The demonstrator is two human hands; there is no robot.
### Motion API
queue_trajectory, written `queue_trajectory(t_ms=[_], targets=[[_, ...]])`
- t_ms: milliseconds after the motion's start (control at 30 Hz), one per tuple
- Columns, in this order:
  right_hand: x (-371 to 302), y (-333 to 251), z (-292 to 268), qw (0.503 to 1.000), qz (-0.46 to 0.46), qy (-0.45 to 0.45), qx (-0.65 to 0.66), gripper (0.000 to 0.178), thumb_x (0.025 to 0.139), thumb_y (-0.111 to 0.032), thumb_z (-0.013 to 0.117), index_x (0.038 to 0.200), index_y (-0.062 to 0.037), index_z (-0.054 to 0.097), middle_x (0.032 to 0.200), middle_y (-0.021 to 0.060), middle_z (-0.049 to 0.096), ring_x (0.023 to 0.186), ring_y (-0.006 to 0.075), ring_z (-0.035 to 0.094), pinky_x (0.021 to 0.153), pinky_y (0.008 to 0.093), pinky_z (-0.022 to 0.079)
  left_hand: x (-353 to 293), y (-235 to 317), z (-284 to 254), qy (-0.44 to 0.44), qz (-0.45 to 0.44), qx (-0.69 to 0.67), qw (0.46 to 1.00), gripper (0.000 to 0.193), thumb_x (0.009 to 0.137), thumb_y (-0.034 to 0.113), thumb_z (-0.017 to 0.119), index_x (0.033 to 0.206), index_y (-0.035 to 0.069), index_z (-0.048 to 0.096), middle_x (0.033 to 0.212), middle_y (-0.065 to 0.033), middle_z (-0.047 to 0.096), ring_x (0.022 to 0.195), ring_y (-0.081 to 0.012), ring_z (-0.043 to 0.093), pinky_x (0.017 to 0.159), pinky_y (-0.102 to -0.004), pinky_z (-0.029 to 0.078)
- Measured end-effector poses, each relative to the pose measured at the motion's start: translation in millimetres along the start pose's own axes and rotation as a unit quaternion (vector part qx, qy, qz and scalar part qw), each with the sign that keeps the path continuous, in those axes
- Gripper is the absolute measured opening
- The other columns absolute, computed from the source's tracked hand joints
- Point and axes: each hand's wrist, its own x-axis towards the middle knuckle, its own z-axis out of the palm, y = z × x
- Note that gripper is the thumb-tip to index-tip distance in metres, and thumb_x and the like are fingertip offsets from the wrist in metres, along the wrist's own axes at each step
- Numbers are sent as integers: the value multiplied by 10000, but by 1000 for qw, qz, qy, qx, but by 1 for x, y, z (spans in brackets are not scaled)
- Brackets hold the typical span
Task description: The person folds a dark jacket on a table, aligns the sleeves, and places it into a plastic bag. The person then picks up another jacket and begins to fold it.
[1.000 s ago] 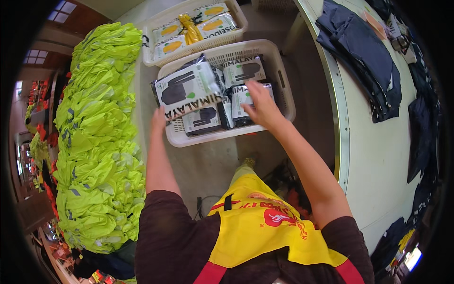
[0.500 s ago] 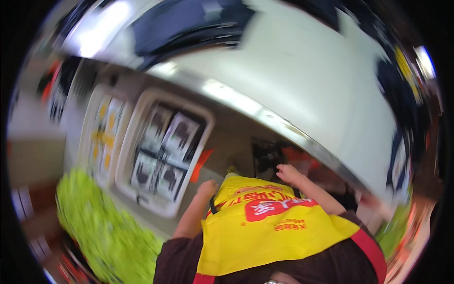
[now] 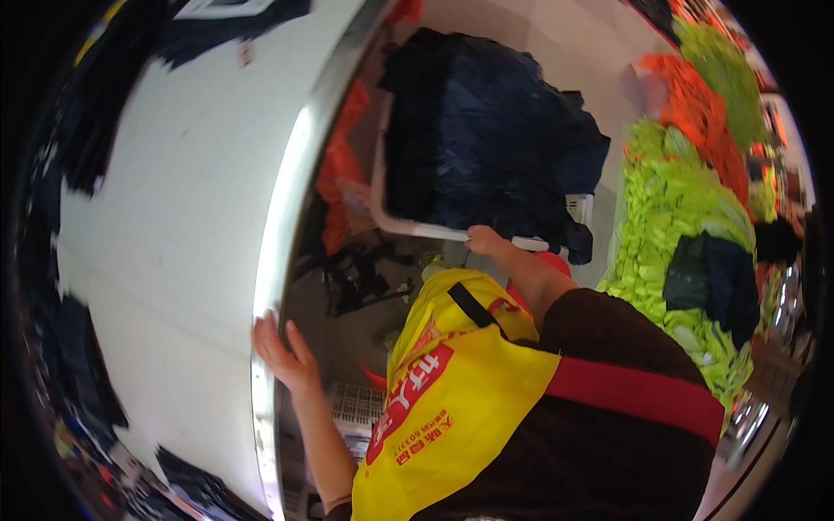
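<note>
A white plastic basket (image 3: 421,229), heaped with dark navy garments (image 3: 495,130), stands in front of me beside the table. Its near rim is in the grasp of my right hand (image 3: 488,241), the fingers curled over the edge. My left hand (image 3: 287,354) rests at the metal-edged side of the white table (image 3: 174,260), thumb and fingers spread, with nothing held. The garments spill over the basket's right side and hide most of its inside.
Bright yellow-green garments (image 3: 669,200) are piled on the right, with orange ones (image 3: 695,113) behind and dark cloth (image 3: 717,278) on top. Dark clothes (image 3: 87,382) line the table's far left edge. A black metal base (image 3: 360,273) and a pale slatted crate (image 3: 354,406) sit beneath the table.
My view and body have turned, so the table now lies on my left. The two bins are out of view. My right hand has taken hold of the basket; my left has reached the table edge.
</note>
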Motion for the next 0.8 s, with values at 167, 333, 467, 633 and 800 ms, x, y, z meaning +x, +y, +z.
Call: queue_trajectory(t_ms=[167,333,467,633,800], targets=[[45,96,-46,959,203,176,89,262,727,-211,627,917,-32,653,954,202,645,901,370,618,793,433,502,99,7,64,-25,-29,42,998,501,919,232,545,1335,-8,405,1340,-221,413,1257,-394,361,1012,-466,340],[110,130,-114,924,229,288,102,271,744,-212,683,951,-52,612,987,210,615,959,381,587,814,442,492,96,3,69,-21,-1,129,991,490,959,340,452,1309,-3,445,1318,-209,436,1210,-373,426,985,-453,377],[151,122,-136,914,242,316,72,242,792,-213,663,959,-46,612,1061,187,582,1012,362,556,887,451,446,95,-1,73,-34,1,197,980,483,975,342,406,1305,-7,448,1315,-201,440,1200,-354,440,965,-431,402],[157,142,-130,950,129,282,-38,160,850,-209,576,883,-59,621,942,152,618,953,326,582,884,456,414,94,0,72,-38,-10,195,980,489,976,351,395,1308,-5,445,1313,-204,439,1203,-351,436,964,-429,403],[97,145,-168,951,-39,273,137,209,851,-200,511,793,0,522,781,247,601,761,438,581,699,502,447,93,-2,72,-15,17,167,986,460,967,333,432,1282,1,474,1287,-205,472,1177,-354,454,978,-430,387]])
